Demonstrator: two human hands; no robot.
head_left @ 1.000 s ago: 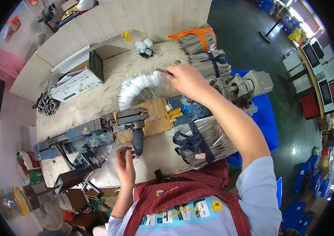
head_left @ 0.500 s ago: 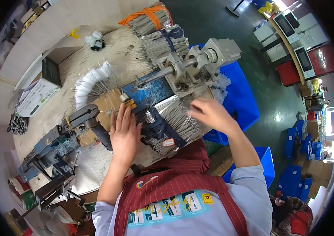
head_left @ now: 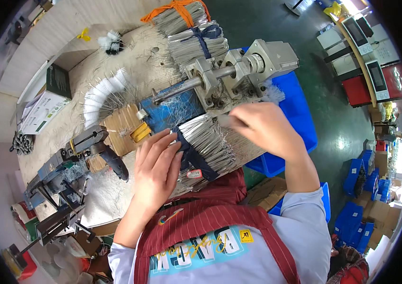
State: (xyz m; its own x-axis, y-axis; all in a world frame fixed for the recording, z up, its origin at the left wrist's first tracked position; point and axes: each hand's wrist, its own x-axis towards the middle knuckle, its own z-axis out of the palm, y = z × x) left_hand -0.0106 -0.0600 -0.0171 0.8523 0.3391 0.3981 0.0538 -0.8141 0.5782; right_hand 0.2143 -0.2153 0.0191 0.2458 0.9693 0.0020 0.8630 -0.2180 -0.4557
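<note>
My left hand (head_left: 156, 165) lies with its fingers stretched out at the dark blue cloth tie (head_left: 187, 146) of a bundle of thin metal wires (head_left: 208, 139). Over the right end of those wires is my right hand (head_left: 265, 125), fingers curled together and blurred by motion. A pale blur shows at its fingertips; what it is cannot be made out. Just beyond the hands stands a bench machine with a metal shaft (head_left: 182, 90) and a grey motor (head_left: 279, 59). Loose bristles are strewn over the blue plate (head_left: 175, 111) under the shaft.
White brushes (head_left: 104, 97) stand in a curved row on the bench. A black clamp-like tool (head_left: 89, 139) is at left, beside a cardboard piece (head_left: 120, 125). Tied wire bundles (head_left: 196, 42) lie at the back. A blue bin (head_left: 298, 113) stands below the bench's right side.
My left hand has drawn back from the small yellow block toward the wire bundle. My right hand has shifted slightly, its fingers now more blurred. The whole view has moved a little.
</note>
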